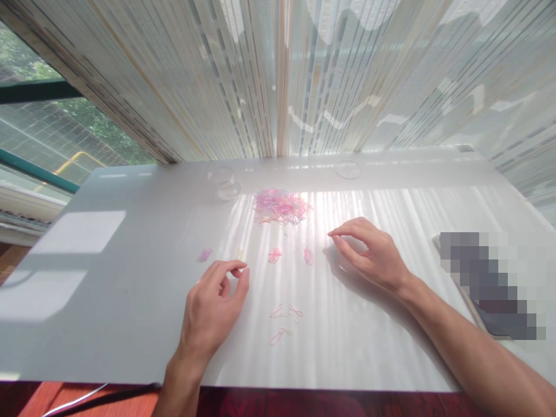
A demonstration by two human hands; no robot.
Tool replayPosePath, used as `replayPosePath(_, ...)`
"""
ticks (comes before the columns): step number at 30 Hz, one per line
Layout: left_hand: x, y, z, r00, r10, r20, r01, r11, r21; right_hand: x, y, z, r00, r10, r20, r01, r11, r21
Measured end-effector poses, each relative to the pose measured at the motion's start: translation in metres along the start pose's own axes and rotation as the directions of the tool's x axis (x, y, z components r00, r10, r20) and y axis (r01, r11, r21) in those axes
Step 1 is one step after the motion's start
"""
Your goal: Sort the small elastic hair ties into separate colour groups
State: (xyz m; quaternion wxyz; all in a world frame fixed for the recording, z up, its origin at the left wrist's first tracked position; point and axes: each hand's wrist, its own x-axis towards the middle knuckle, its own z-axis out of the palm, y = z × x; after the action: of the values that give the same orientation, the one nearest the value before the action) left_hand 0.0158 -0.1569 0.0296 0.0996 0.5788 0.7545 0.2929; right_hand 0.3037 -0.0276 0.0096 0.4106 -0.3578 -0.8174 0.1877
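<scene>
A tangled pile of thin pink, lilac and pale blue rubber bands [281, 206] lies on the white table [143, 347]. My right hand [373, 252] hovers right of it, thumb and index tips together; anything between them is too small to make out. Beneath that hand is a faint bluish patch, mostly in shadow. My left hand [215, 304] is curled, thumb and forefinger tips nearly meeting, just below a small yellow bunch [240, 253]. In the same row lie a purple bunch [204, 255], a red-pink bunch [275, 255] and a pink bunch [308, 255]. Several loose bands [295, 313] lie nearer me.
A clear round container [226, 186] stands behind the pile to the left, and a clear round lid [348, 169] lies at the back. A pixelated dark flat object [490, 289] is at the right. Striped curtains [278, 81] hang along the table's far edge.
</scene>
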Motion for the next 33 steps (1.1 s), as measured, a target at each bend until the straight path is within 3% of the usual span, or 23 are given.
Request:
replayPosePath(3,-0.018,-0.005,-0.009,0.958,0.163,0.238,-0.146,0.985,-0.086,0.0,-0.001,0.0,1.0,-0.013,0.004,0.013,1.0,-0.005)
replayPosePath(5,-0.026,-0.007,-0.013,0.925,0.226,0.306,-0.202,0.973,-0.109,0.0,-0.003,0.0,1.0,-0.025,0.011,0.025,1.0,-0.012)
replayPosePath(15,-0.026,-0.012,-0.009,0.915,0.342,0.212,-0.33,0.939,-0.094,-0.006,-0.031,0.009,0.968,-0.211,0.139,0.209,0.978,0.029)
replayPosePath(19,-0.024,-0.007,-0.005,0.898,0.385,0.215,-0.364,0.922,-0.131,-0.011,-0.04,0.012,0.938,-0.251,0.239,0.231,0.967,0.108)
replayPosePath(23,-0.026,0.0,-0.001,0.864,0.425,0.27,-0.389,0.904,-0.177,-0.019,-0.047,0.016,0.882,-0.295,0.368,0.237,0.951,0.197)
replayPosePath(28,-0.03,0.001,0.003,0.845,0.468,0.26,-0.42,0.88,-0.22,-0.028,-0.053,0.024,0.808,-0.293,0.511,0.214,0.954,0.21)
replayPosePath(33,-0.032,0.004,0.006,0.838,0.477,0.264,-0.427,0.875,-0.228,-0.03,-0.054,0.028,0.803,-0.285,0.523,0.225,0.958,0.176)
